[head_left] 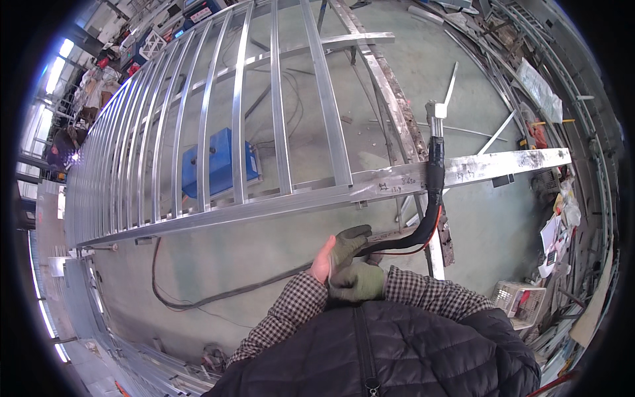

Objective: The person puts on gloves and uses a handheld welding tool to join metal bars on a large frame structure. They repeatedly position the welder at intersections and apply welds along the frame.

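My left hand (345, 245) wears a grey-green work glove, with bare skin showing between its edge and the checked sleeve. Its fingers stretch out to the right, beside a thick black hose. Just below, against the lower part of that glove, my right hand (359, 280) is curled closed in a matching glove. What its fingers grip is hidden. The hose runs up to a torch-like tool (435, 142) with a black-wrapped handle and a metal head, lying across a metal beam (463, 171) beyond my hands.
A large frame of parallel metal bars (241, 106) spans the left and far side. Under it stands a blue box-shaped machine (221, 162). A dark cable (225, 293) trails over the floor at left. At right are a white plastic basket (503, 298) and scattered metal lengths.
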`<action>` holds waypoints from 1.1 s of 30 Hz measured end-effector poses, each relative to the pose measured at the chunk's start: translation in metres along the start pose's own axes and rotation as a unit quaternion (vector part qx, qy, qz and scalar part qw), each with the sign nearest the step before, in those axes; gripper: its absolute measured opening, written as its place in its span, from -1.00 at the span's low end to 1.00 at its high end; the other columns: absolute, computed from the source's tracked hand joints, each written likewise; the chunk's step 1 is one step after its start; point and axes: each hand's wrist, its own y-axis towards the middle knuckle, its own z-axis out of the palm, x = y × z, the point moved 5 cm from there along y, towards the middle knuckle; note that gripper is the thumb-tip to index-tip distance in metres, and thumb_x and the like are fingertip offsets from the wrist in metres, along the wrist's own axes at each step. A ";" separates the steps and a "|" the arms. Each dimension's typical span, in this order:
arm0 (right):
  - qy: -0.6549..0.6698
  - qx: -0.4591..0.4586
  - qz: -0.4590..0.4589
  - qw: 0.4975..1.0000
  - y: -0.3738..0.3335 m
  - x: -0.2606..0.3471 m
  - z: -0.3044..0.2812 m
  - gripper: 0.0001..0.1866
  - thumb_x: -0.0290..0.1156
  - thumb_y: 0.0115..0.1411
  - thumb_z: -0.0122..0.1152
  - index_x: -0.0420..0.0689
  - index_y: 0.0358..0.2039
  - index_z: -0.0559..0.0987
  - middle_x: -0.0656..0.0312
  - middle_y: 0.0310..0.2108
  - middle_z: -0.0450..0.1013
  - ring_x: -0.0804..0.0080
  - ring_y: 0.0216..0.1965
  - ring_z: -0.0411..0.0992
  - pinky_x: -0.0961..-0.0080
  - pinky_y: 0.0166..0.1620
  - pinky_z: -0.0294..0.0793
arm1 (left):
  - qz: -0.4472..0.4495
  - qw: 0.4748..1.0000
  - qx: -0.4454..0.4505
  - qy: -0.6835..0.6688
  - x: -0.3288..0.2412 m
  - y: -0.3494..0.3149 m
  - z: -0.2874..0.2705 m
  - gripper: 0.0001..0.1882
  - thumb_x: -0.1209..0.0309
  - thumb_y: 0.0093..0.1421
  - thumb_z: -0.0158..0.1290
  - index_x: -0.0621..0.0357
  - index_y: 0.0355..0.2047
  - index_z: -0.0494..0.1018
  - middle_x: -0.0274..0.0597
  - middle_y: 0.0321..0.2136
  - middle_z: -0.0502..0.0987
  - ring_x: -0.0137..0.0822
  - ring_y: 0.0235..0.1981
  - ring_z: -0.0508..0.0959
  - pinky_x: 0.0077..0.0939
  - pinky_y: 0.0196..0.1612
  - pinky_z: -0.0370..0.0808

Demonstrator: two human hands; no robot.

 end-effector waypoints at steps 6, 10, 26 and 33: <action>0.339 -0.191 0.136 0.911 -0.011 0.000 -0.023 -0.68 -0.21 0.49 0.29 -0.20 -0.31 0.71 0.39 -0.44 0.56 0.67 -0.37 0.46 0.56 -0.31 0.46 | 0.058 0.993 0.102 0.014 -0.013 -0.014 -0.010 -0.15 0.37 0.32 -0.08 0.29 0.59 -0.03 0.14 0.56 0.13 0.08 0.55 0.17 -0.07 0.57 0.14; 0.129 -0.165 0.014 0.978 -0.005 0.035 -0.020 -0.71 -0.28 0.43 0.32 -0.19 -0.40 0.67 0.21 -0.53 0.54 0.55 -0.46 0.48 0.44 -0.34 0.48 | -0.042 0.994 -0.040 0.093 0.008 0.036 -0.022 -0.26 0.37 0.40 0.03 0.18 0.55 0.12 0.10 0.47 0.27 -0.01 0.50 0.26 -0.13 0.53 0.23; -0.110 0.017 -0.155 0.982 -0.029 0.047 -0.042 -0.79 -0.19 0.34 0.31 -0.06 -0.26 0.69 0.10 -0.35 0.62 0.07 -0.33 0.63 0.17 -0.21 0.62 | 0.124 0.902 -0.085 0.405 -0.016 0.086 0.066 -0.47 0.28 0.47 0.19 0.35 0.31 0.43 0.05 0.16 0.62 -0.25 0.22 0.59 -0.32 0.30 0.51; -0.108 -0.082 -0.166 0.977 -0.015 0.052 -0.088 -0.74 -0.16 0.34 0.29 -0.08 -0.18 0.68 0.03 -0.37 0.60 -0.05 -0.29 0.62 0.08 -0.19 0.63 | 0.367 0.717 -0.126 0.579 -0.101 0.065 0.092 -0.54 0.43 0.42 0.18 0.39 0.26 0.46 0.17 0.14 0.61 -0.10 0.19 0.63 -0.25 0.27 0.55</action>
